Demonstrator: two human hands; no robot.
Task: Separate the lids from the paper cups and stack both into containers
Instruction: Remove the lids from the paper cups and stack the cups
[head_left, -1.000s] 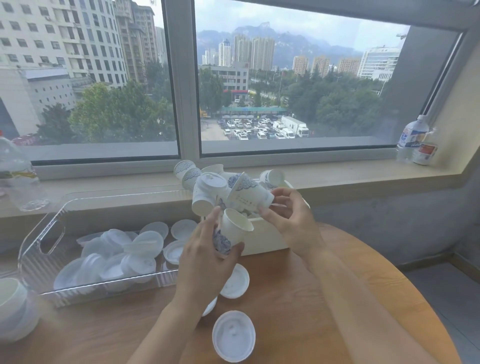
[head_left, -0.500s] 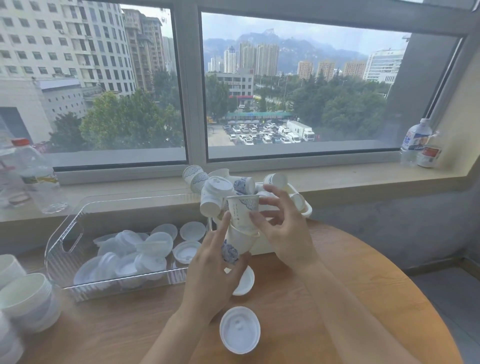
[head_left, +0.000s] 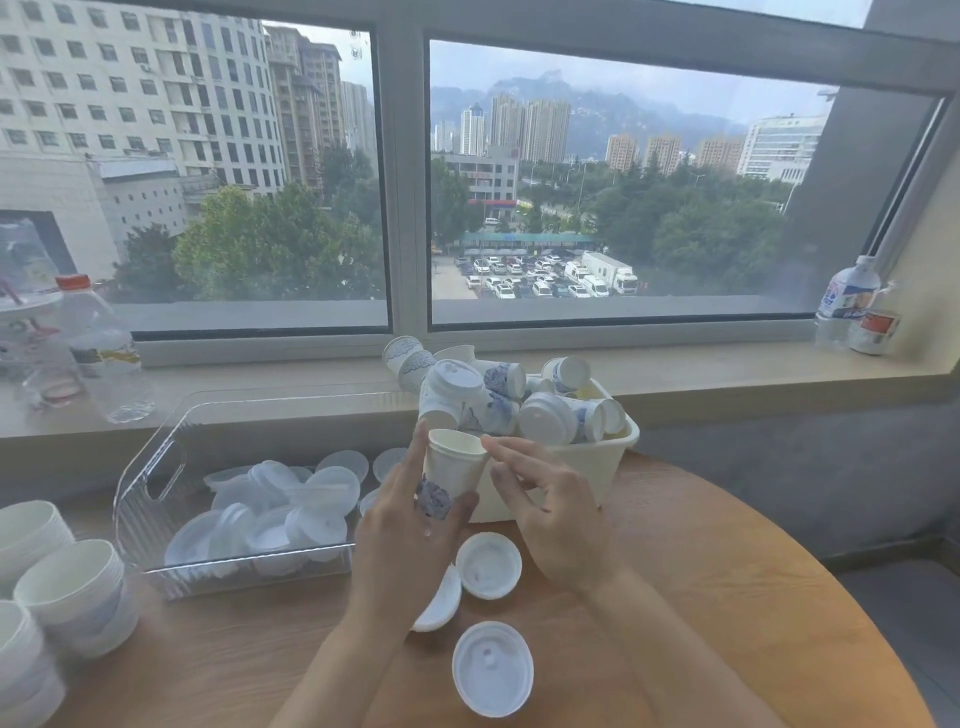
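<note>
The left hand (head_left: 410, 525) grips one lidless white paper cup with a blue print (head_left: 453, 470), upright, just before the cream plastic basket (head_left: 582, 467). The right hand (head_left: 550, 514) hovers beside it, fingers loosely spread, holding nothing. Three round white plastic lids (head_left: 492, 667) lie on the wooden table (head_left: 727, 597). The clear ribbed tray (head_left: 156, 467) holds perhaps fifteen lids, too overlapped to count. Three stacks of nested cups (head_left: 72, 592) stand at left.

You've got one lidless paper cup (head_left: 453, 470) upright, blue print low on its side. Cream bin (head_left: 587, 467) behind it, heaped with lidded cups (head_left: 550, 415) lying tilted. Clear tray (head_left: 156, 467) at left holds loose lids (head_left: 280, 504). Three lids (head_left: 491, 564) lie on the table; cup stacks (head_left: 72, 592) far left.
</note>
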